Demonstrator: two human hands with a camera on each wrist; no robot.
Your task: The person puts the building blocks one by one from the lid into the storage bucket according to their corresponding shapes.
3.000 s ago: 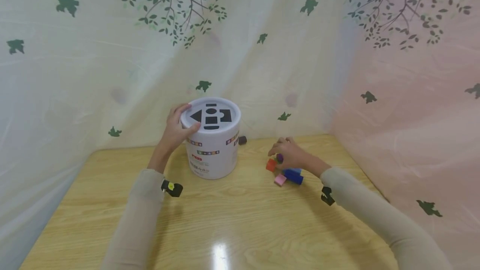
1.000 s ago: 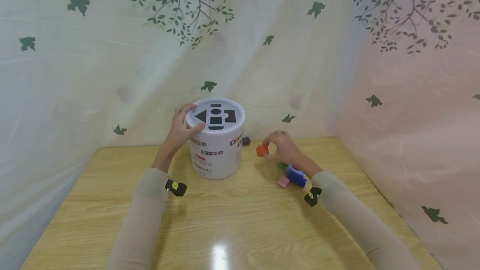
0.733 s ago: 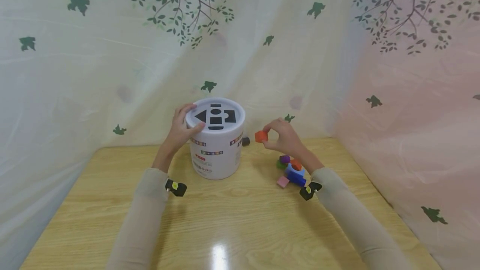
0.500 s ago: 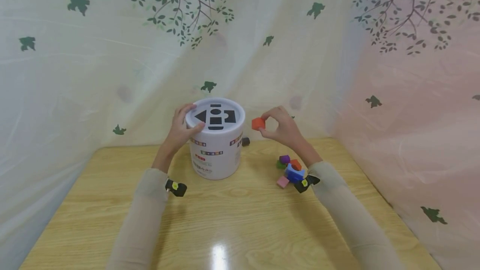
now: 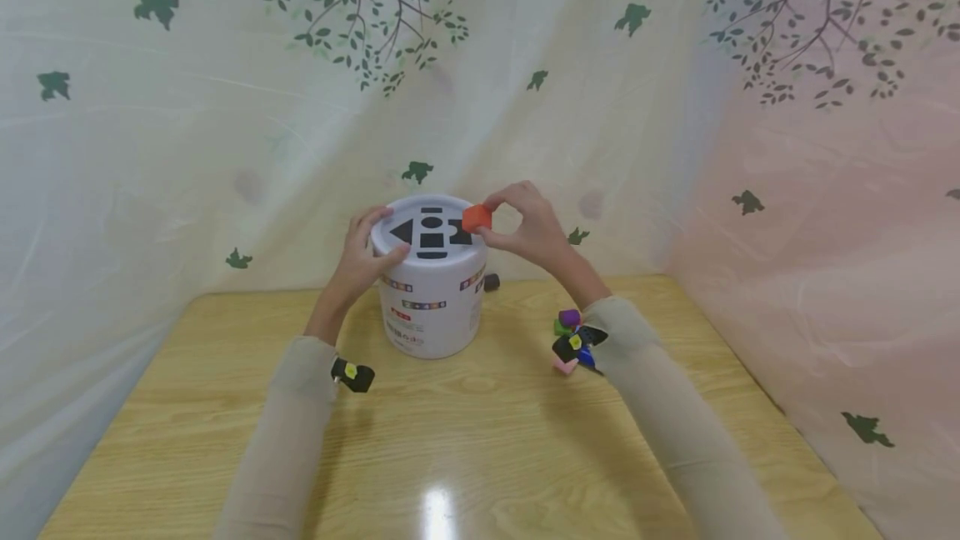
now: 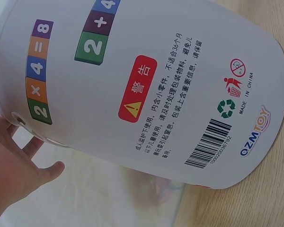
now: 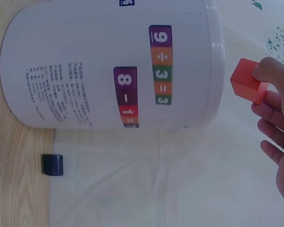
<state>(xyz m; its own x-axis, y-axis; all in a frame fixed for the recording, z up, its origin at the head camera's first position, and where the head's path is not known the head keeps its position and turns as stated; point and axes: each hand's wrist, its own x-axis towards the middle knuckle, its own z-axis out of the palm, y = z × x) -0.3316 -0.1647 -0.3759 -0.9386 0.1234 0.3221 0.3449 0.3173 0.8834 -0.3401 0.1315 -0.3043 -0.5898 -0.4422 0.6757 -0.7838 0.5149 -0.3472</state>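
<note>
A white shape-sorter bucket [image 5: 427,315] stands on the table, its lid [image 5: 442,207] marked with several dark openings, among them a triangle, a circle and a square. My left hand [image 5: 360,252] grips the bucket's left rim, thumb on the lid; in the left wrist view some fingers of the left hand [image 6: 19,165] pass behind the bucket. Between thumb and fingers, my right hand [image 5: 528,227] pinches an orange-red block [image 5: 476,218] above the lid's right edge. The right wrist view shows that block [image 7: 246,79] just beyond the rim, apart from it.
Right of the bucket lie a purple block [image 5: 569,317], a green block [image 5: 561,328], a pink block [image 5: 565,366] and a blue block [image 5: 588,359], partly hidden by the right wrist camera. A small dark block [image 5: 491,282] sits behind the bucket. A patterned curtain [image 5: 300,148] surrounds the table [image 5: 465,440].
My right hand has picked the orange-red block out of the pile, raised it and carried it left to the lid. My left hand keeps its grip on the bucket.
</note>
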